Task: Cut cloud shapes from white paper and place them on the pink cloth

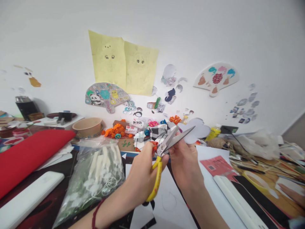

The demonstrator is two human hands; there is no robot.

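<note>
My left hand (143,170), with a dark red cord on its wrist, is closed on scissors (157,175) with yellow handles. Their metal blades stand apart and point up to the right, crossing in front of my right hand's fingers. My right hand (187,163) has its fingers bent in a pinch at the lower edge of a white paper cutout (196,130) with a rounded, cloud-like outline. Its fingertips are partly hidden behind the blades. Below both hands lies a white paper sheet (169,202) with a faint pencil curve.
A clear bag (95,178) of white and green pieces lies left, near a red padded item (30,156) and a tan bowl (87,127). Orange yarn flowers (116,130) sit by the wall. Rightward are a red packet (219,167), a white bar (238,200) and another person's hand (292,194).
</note>
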